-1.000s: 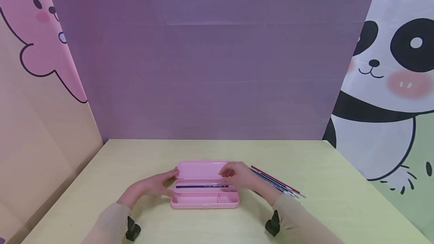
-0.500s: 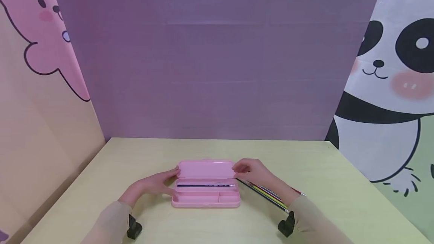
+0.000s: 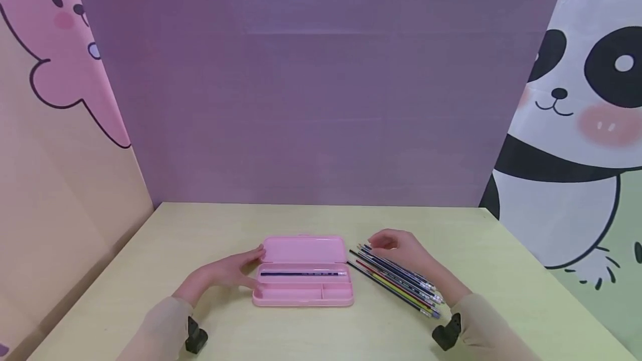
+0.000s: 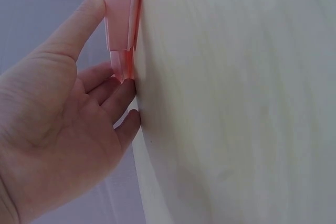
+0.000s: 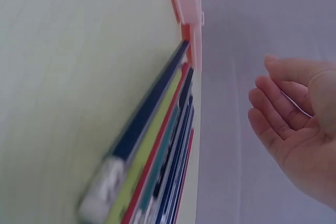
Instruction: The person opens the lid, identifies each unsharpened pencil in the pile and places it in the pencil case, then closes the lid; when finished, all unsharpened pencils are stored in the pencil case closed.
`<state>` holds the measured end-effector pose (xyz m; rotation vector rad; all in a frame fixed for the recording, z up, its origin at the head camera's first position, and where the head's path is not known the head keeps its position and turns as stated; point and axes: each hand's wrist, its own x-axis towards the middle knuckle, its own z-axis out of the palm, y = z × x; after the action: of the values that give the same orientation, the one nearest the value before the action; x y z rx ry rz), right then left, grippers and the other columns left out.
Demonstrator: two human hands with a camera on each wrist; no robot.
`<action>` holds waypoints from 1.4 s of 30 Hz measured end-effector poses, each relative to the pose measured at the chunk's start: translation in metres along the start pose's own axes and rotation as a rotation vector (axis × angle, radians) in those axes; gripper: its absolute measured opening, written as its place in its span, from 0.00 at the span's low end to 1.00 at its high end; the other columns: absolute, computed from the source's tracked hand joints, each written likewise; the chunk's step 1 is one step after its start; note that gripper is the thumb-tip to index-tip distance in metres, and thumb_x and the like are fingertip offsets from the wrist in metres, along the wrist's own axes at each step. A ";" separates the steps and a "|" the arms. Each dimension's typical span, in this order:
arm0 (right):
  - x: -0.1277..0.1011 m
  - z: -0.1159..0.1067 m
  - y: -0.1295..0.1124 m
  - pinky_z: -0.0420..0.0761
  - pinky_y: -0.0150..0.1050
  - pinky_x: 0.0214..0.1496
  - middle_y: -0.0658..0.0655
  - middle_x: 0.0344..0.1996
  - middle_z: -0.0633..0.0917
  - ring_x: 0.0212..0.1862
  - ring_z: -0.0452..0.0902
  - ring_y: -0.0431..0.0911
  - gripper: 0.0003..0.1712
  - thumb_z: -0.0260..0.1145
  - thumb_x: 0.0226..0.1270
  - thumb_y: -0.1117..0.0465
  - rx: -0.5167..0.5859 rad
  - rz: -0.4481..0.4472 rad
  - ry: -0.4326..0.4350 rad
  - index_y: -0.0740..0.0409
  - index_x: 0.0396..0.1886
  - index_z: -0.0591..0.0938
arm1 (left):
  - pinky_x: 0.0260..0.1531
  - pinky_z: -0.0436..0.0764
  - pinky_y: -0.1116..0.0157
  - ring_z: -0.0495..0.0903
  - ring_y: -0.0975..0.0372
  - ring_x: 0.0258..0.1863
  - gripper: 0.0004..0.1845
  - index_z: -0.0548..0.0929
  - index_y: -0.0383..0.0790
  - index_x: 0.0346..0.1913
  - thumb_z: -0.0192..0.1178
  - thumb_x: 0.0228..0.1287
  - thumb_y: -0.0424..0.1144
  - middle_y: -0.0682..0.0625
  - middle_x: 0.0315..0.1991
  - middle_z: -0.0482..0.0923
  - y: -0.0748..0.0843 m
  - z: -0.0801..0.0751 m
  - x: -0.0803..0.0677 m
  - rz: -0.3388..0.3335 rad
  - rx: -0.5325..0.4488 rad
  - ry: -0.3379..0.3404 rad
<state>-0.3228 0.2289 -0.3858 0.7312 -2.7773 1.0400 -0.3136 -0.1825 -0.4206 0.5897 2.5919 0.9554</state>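
Observation:
A pink pencil case lies unfolded on the table, its lid laid back away from me. One dark pencil lies lengthwise in its upper compartment. My left hand rests at the case's left end: in the left wrist view the thumb touches the end wall and the fingers lie by the lid's edge. To the right of the case lies a slanting bundle of several pencils, dark, yellow and red. My right hand hovers by their far ends, fingers loosely bent and holding nothing.
The pale wooden table runs back to a purple backdrop. A bear-like drawing covers the left wall and a panda the right one. Black wrist cameras sit on both forearms.
My right hand has moved right, away from the case and over to the far side of the pencils, uncovering more of them. My left hand has stayed at the case's left end.

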 end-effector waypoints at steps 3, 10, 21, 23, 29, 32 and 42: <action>-0.004 -0.006 0.007 0.79 0.27 0.44 0.54 0.40 0.85 0.42 0.80 0.46 0.14 0.65 0.63 0.58 0.012 0.016 0.005 0.59 0.46 0.81 | 0.70 0.48 0.44 0.44 0.44 0.73 0.52 0.53 0.42 0.73 0.70 0.49 0.51 0.40 0.75 0.43 0.001 -0.002 -0.001 0.002 0.001 -0.003; -0.014 -0.021 0.023 0.79 0.26 0.46 0.54 0.41 0.85 0.44 0.81 0.47 0.15 0.65 0.63 0.55 0.031 0.036 0.043 0.56 0.46 0.81 | 0.70 0.48 0.44 0.44 0.44 0.73 0.52 0.52 0.41 0.73 0.70 0.49 0.51 0.40 0.75 0.43 0.003 -0.004 0.000 0.010 -0.006 -0.003; -0.032 -0.041 0.039 0.79 0.25 0.42 0.58 0.40 0.85 0.41 0.81 0.47 0.15 0.64 0.64 0.57 -0.029 0.088 0.072 0.61 0.46 0.81 | 0.70 0.48 0.44 0.45 0.44 0.73 0.52 0.53 0.43 0.73 0.70 0.49 0.52 0.41 0.75 0.44 0.009 0.000 0.002 0.005 0.010 0.004; -0.035 -0.042 0.041 0.79 0.25 0.41 0.58 0.40 0.85 0.41 0.80 0.46 0.16 0.64 0.64 0.57 -0.038 0.098 0.062 0.62 0.46 0.81 | 0.70 0.48 0.44 0.45 0.44 0.73 0.51 0.53 0.43 0.73 0.70 0.50 0.51 0.41 0.75 0.44 0.009 -0.001 0.001 -0.001 0.013 0.002; -0.041 -0.045 0.046 0.79 0.26 0.39 0.57 0.38 0.85 0.40 0.80 0.46 0.17 0.65 0.63 0.57 -0.069 0.122 0.051 0.64 0.46 0.81 | 0.70 0.48 0.45 0.45 0.45 0.73 0.51 0.53 0.42 0.73 0.70 0.50 0.51 0.41 0.75 0.44 0.010 -0.005 -0.001 -0.003 0.012 0.002; -0.043 -0.046 0.049 0.79 0.26 0.39 0.56 0.38 0.85 0.39 0.80 0.46 0.17 0.65 0.62 0.56 -0.075 0.133 0.048 0.64 0.46 0.81 | 0.70 0.49 0.45 0.45 0.45 0.73 0.51 0.53 0.43 0.73 0.70 0.50 0.51 0.42 0.75 0.44 0.010 -0.006 -0.001 0.000 0.011 0.003; -0.046 -0.047 0.057 0.78 0.25 0.40 0.56 0.38 0.85 0.40 0.79 0.46 0.18 0.65 0.62 0.55 -0.091 0.200 0.004 0.64 0.46 0.81 | 0.70 0.49 0.44 0.45 0.44 0.73 0.52 0.53 0.43 0.73 0.70 0.49 0.52 0.41 0.75 0.44 0.009 -0.009 -0.003 -0.004 0.024 0.005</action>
<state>-0.3127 0.3151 -0.3952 0.4474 -2.9187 0.9341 -0.3126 -0.1820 -0.4074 0.5884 2.6111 0.9272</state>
